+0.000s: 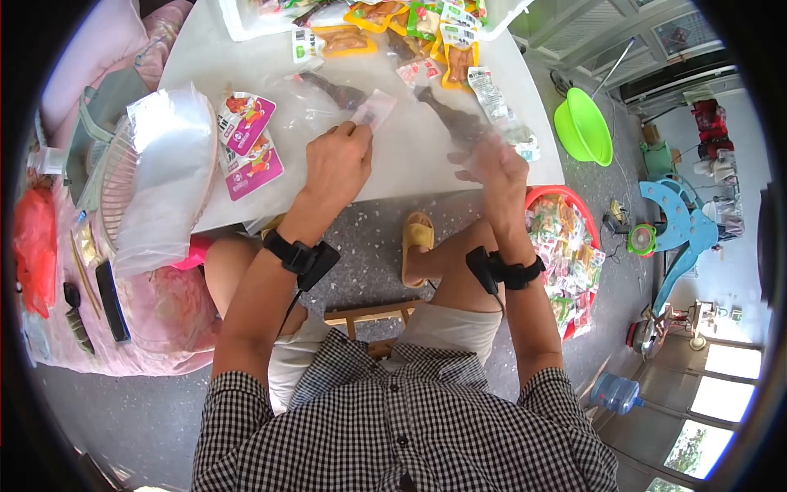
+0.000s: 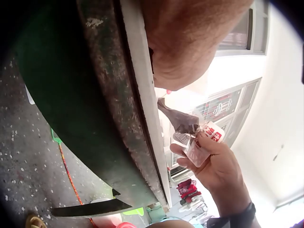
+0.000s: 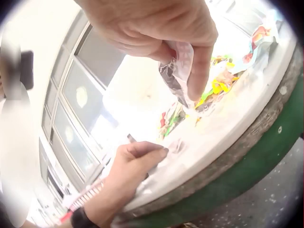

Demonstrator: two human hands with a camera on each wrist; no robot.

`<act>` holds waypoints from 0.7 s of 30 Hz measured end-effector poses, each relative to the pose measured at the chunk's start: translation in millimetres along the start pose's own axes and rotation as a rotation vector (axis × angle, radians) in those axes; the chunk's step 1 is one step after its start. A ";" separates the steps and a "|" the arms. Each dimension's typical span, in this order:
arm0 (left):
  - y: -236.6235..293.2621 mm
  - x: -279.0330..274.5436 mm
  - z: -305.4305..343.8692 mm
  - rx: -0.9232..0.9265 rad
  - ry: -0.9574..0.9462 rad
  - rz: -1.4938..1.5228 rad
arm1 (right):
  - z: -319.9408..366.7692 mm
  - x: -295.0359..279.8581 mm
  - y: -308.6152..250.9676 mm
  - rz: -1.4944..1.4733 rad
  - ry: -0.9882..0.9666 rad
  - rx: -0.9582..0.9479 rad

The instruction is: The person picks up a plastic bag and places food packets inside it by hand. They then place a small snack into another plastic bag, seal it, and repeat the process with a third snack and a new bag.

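Observation:
In the head view my right hand (image 1: 502, 168) grips the end of a clear wrapper around a dark drumstick (image 1: 452, 115), raised over the table's right part. The left wrist view shows that drumstick (image 2: 178, 118) with its narrow bone end pointing away from the hand, and a white label (image 2: 212, 132) with red print by the thumb. My left hand (image 1: 340, 160) is low over the table, thumb and fingertips pinching the pale labelled end of a clear packet (image 1: 377, 109). Another dark drumstick (image 1: 332, 90) lies just beyond those fingers in clear plastic.
A white tray (image 1: 238, 20) of colourful snack packs stands at the table's far side, with loose packs before it. Pink printed cards (image 1: 252, 168) and clear plastic bags (image 1: 160, 176) lie left. A red basin (image 1: 586, 217) full of packets stands right, below table height.

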State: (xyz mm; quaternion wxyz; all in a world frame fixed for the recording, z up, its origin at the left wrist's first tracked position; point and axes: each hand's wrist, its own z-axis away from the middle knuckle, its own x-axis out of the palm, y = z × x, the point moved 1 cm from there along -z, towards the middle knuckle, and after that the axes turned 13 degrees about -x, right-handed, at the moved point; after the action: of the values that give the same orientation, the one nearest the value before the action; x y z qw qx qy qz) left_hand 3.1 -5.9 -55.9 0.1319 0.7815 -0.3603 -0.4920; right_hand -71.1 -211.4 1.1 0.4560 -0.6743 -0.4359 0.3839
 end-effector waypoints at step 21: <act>-8.9 -19.7 -11.5 -0.154 -0.040 0.344 | 18.9 5.0 -14.8 0.879 -0.379 -1.052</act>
State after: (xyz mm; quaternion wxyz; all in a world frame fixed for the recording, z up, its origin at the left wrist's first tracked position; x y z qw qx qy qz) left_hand 11.8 12.3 -42.1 0.2664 0.6859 -0.4523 -0.5039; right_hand -90.3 -198.4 9.1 -0.2108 -0.8400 -0.3231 0.3816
